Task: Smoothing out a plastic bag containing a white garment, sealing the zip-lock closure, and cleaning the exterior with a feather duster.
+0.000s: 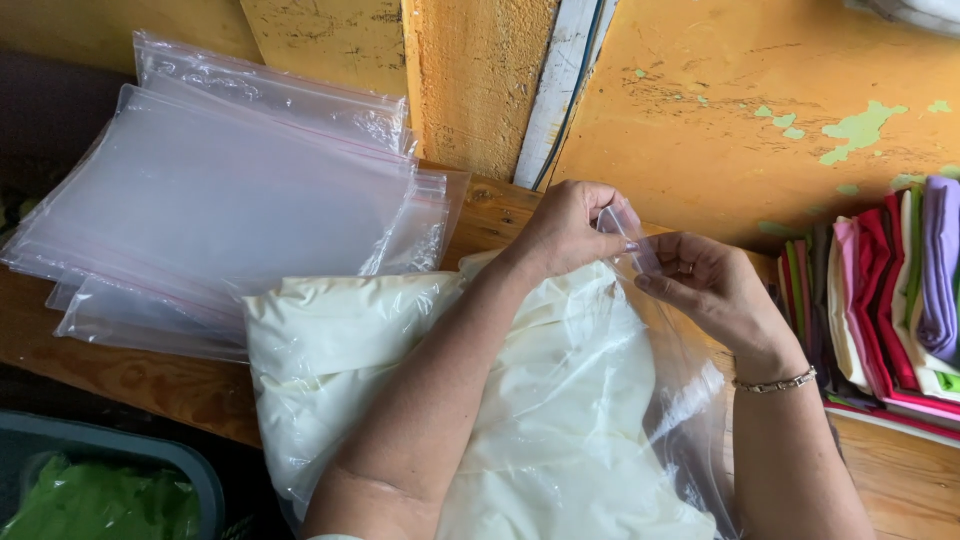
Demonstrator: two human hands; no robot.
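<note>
Clear plastic bag (660,400) over cream fabric (540,400) | we pinch its top edge, left hand (565,228) and right hand (705,285) fingers closed | sealing step, we judge | next: pressing along the strip

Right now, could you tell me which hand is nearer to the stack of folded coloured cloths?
Right. The right hand is beside the folded coloured cloths; the left hand is farther away, across the bag's opening.

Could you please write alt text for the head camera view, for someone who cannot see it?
Left hand and right hand pinch the top edge of a clear plastic bag holding cream fabric on a wooden table. Empty zip bags lie left; folded coloured cloths stand right.
</note>
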